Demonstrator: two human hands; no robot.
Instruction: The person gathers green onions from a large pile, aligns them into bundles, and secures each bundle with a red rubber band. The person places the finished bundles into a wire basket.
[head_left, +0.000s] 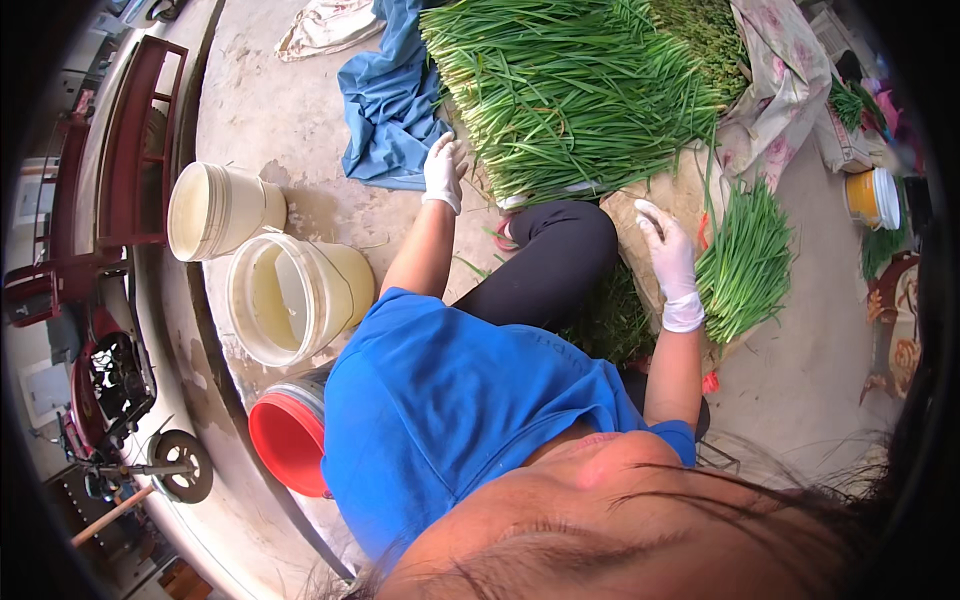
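My left hand (444, 169), in a thin white glove, is raised with bent fingers and nothing visible in it, beside a crumpled blue cloth (390, 112). My right hand (670, 251), gloved alike, has its fingers apart and holds nothing visible. It is between a tan sheet or board (626, 210) and a smaller bunch of green chives (750, 262). A wide pile of green chives (570, 97) lies in front of me, pale stem ends mostly to the left. A red strip (703, 231) shows by the smaller bunch.
Two whitish plastic buckets (274, 300) (196, 211) and a red bucket (287, 444) are at my left. Floral cloth (780, 82) borders the pile's right side. A yellow-and-white pail (874, 198) stands farther right. My bent leg (555, 247) is between my arms. A motorcycle (105, 382) is far left.
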